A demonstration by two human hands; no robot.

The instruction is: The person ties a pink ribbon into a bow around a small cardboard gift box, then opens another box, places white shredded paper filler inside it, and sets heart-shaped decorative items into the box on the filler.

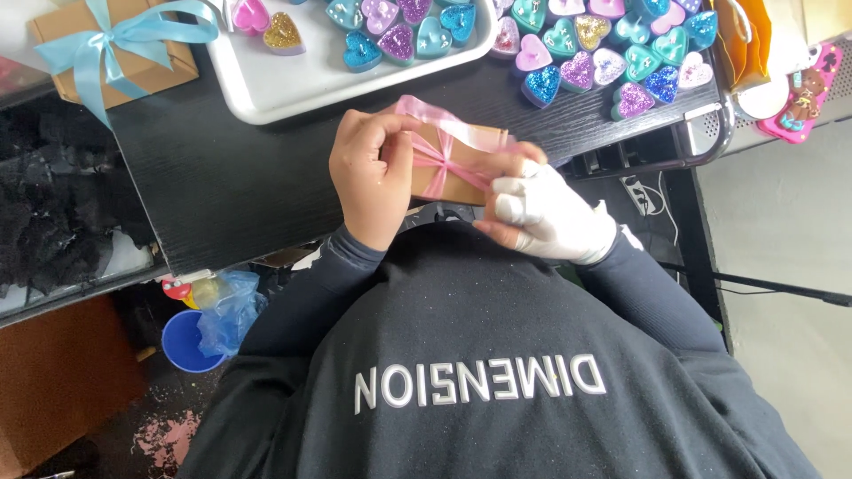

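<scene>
Over black woodgrain desk (231, 177), hands grip ribboned kraft box (454, 168).

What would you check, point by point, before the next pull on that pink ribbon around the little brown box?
1. Both hands on the ribbon: left hand and the gloved right hand both pinch it. Ok.
2. Pink ribbon crosses over the brown box. Ok.
3. Box steady: held at the black table edge between the hands. Ok.
4. Knot tight: hidden by fingers. Cannot tell.
5. Room nearby: white tray of glitter hearts sits apart from the box. Ok.
</scene>
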